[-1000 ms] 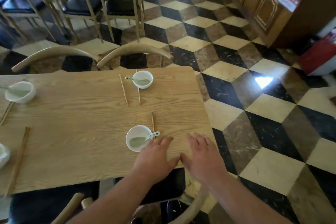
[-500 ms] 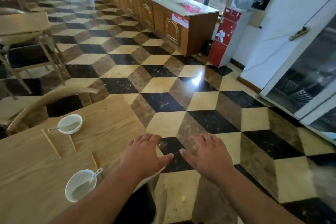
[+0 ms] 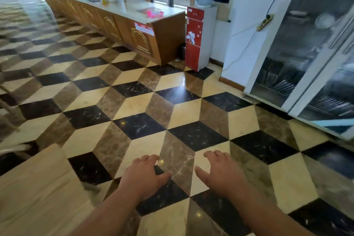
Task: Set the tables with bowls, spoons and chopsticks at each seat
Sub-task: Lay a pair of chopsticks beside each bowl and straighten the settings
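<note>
My left hand [image 3: 144,175] and my right hand [image 3: 220,172] hover palm down over the chequered floor, fingers spread, holding nothing. Only a corner of the wooden table [image 3: 36,193] shows at the lower left, and no bowl, spoon or chopstick is visible on it. At the right stands a white glass-door cabinet [image 3: 306,53] with blurred dishes and utensils on its shelves.
A long wooden counter [image 3: 134,25] runs along the windows at the back. A red and white water dispenser [image 3: 195,38] stands at its end. Blurred chair parts [image 3: 11,109] show at the left edge. Open tiled floor [image 3: 182,101] lies between me and the cabinet.
The view has swung right, away from the set table toward the cabinet. The bowls, spoons and chopsticks have left the view. Both hands stay empty and spread.
</note>
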### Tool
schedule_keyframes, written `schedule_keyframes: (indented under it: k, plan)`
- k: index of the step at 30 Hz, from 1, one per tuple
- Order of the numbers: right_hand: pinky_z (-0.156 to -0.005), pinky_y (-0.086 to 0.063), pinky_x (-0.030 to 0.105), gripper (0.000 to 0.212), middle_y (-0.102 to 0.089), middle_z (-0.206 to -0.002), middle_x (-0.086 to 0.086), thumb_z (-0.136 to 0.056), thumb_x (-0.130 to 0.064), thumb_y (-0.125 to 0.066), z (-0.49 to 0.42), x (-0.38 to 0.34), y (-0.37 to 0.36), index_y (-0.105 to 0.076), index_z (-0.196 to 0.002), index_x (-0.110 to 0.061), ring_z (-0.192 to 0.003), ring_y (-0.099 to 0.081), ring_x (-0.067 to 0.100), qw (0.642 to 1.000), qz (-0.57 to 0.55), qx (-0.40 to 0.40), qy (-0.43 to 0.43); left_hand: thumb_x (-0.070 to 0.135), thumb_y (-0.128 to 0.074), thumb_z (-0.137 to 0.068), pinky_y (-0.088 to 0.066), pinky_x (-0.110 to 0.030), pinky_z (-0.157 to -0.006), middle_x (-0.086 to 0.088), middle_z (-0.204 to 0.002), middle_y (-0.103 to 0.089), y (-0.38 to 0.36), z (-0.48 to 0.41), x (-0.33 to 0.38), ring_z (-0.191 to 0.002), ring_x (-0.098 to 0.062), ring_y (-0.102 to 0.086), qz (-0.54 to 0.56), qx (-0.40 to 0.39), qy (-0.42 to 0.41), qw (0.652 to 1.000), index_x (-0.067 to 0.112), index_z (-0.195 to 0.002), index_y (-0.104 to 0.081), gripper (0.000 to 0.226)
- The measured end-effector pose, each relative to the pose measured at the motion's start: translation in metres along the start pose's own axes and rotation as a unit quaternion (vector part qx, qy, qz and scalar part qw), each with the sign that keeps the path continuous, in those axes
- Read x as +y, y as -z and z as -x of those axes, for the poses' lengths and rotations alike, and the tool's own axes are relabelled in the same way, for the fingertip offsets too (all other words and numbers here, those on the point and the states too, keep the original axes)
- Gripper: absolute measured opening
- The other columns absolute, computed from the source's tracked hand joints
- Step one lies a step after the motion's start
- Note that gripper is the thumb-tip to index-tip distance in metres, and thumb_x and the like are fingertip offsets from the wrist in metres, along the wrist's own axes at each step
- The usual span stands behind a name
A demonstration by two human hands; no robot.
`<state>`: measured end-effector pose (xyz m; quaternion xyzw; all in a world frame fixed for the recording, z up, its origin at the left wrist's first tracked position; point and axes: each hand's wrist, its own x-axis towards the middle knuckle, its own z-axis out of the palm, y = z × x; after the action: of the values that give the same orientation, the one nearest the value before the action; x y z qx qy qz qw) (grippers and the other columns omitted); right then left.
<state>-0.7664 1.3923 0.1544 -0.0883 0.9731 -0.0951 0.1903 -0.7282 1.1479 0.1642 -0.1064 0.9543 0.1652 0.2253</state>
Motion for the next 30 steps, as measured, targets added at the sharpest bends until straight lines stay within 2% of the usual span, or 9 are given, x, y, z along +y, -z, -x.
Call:
schedule_keyframes:
  k: [4,9,16,21,26,30]
  plan:
    - [-0.114,-0.043,0.040,0.062,-0.051,-0.154,-0.002,-0.102,-0.063,-0.045,-0.055,0.020,0.024,-0.043,-0.154,-0.030,-0.138,-0.048,0.023,1.000,-0.005,-0.010,0.001,0.084,-0.050,-0.090,-0.041,-0.048,-0.123,0.008,-0.168,-0.040,0.016,-0.044,0.016,-0.151,-0.022,-0.043,0.018,0.024,0.027,0.999,0.040,-0.158,-0.038,0.082]
    - [-0.110,-0.046,0.041,0.057,-0.055,-0.148,-0.001,-0.102,-0.062,-0.045,-0.126,-0.027,0.027,-0.051,-0.148,-0.028,-0.134,-0.050,0.023,0.999,-0.007,-0.026,0.040,0.078,-0.052,-0.093,-0.040,-0.047,-0.123,0.009,-0.170,-0.038,0.043,-0.088,-0.011,-0.153,-0.021,-0.041,0.045,0.030,0.065,0.996,0.041,-0.159,-0.038,0.077]
    - [-0.113,-0.046,0.041,0.062,-0.056,-0.148,-0.007,-0.100,-0.071,-0.042,-0.255,-0.144,0.057,-0.050,-0.149,-0.032,-0.135,-0.051,0.020,0.990,0.064,-0.012,0.124,0.081,-0.054,-0.088,-0.052,-0.041,-0.111,0.007,-0.158,-0.052,0.088,-0.193,-0.107,-0.138,-0.021,-0.055,0.148,0.059,0.113,0.981,0.039,-0.155,-0.045,0.079]
    - [-0.112,-0.048,0.041,0.063,-0.059,-0.146,-0.003,-0.102,-0.072,-0.040,-0.351,-0.243,0.090,-0.052,-0.147,-0.030,-0.133,-0.054,0.022,0.976,0.150,-0.047,0.149,0.076,-0.056,-0.091,-0.048,-0.041,-0.114,0.005,-0.161,-0.050,0.143,-0.264,-0.178,-0.142,-0.022,-0.052,0.190,0.048,0.126,0.973,0.034,-0.158,-0.044,0.080]
    - [-0.115,-0.046,0.041,0.068,-0.055,-0.153,-0.004,-0.100,-0.074,-0.039,-0.424,-0.340,0.108,-0.048,-0.151,-0.031,-0.139,-0.051,0.022,0.964,0.167,-0.064,0.195,0.080,-0.052,-0.090,-0.053,-0.041,-0.107,0.005,-0.153,-0.057,0.191,-0.313,-0.246,-0.137,-0.022,-0.057,0.217,0.073,0.190,0.955,0.035,-0.156,-0.046,0.081]
    - [-0.114,-0.047,0.039,0.070,-0.055,-0.154,-0.005,-0.099,-0.076,-0.041,-0.475,-0.408,0.107,-0.048,-0.153,-0.032,-0.141,-0.052,0.021,0.953,0.160,-0.070,0.246,0.076,-0.054,-0.088,-0.056,-0.041,-0.100,0.000,-0.131,-0.068,0.222,-0.334,-0.305,-0.119,-0.023,-0.066,0.236,0.092,0.231,0.939,0.026,-0.138,-0.060,0.071]
